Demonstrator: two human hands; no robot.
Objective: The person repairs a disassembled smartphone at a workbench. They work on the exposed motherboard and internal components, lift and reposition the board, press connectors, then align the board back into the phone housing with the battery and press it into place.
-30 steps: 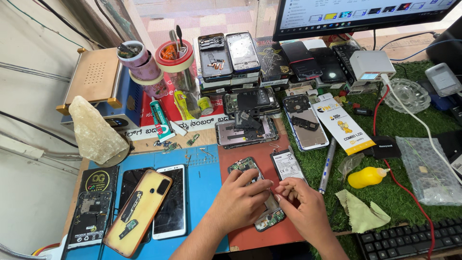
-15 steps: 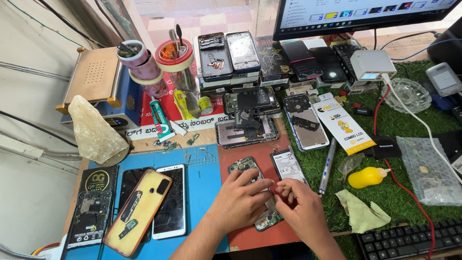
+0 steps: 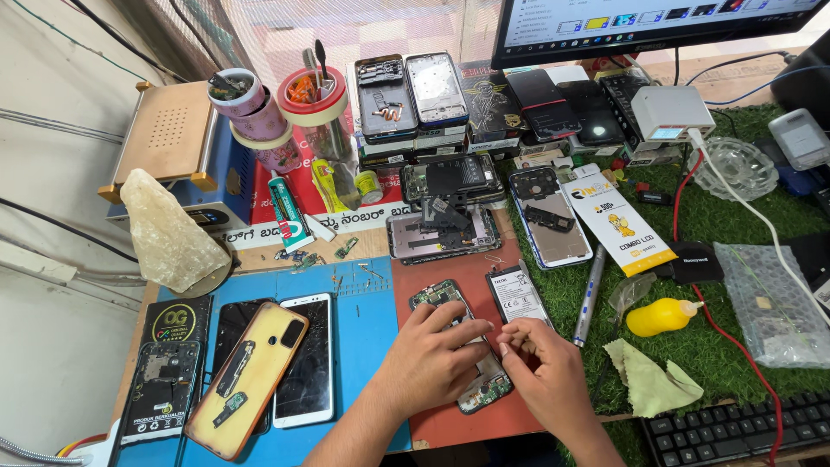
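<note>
My left hand (image 3: 430, 359) lies flat on an opened phone with an exposed green circuit board (image 3: 439, 296) that rests on a red mat (image 3: 450, 268). My right hand (image 3: 545, 367) sits beside it with fingertips pinched together near the left fingers; whatever it pinches is too small to see. A black phone battery (image 3: 517, 294) lies on the mat just above the right hand. A grey pen-like tool (image 3: 589, 294) lies to the right on green turf.
A blue mat (image 3: 363, 303) at left holds a yellow-backed phone (image 3: 249, 376) and a white phone (image 3: 304, 359). Opened phones (image 3: 443, 233) and stacked phones (image 3: 406, 95) crowd the back. A yellow bottle (image 3: 659, 316), green cloth (image 3: 650, 380), keyboard (image 3: 726, 428) and monitor (image 3: 648, 22) are at right.
My right hand has shifted slightly, its fingertips drawing closer to the left fingers over the phone. Nothing else moved.
</note>
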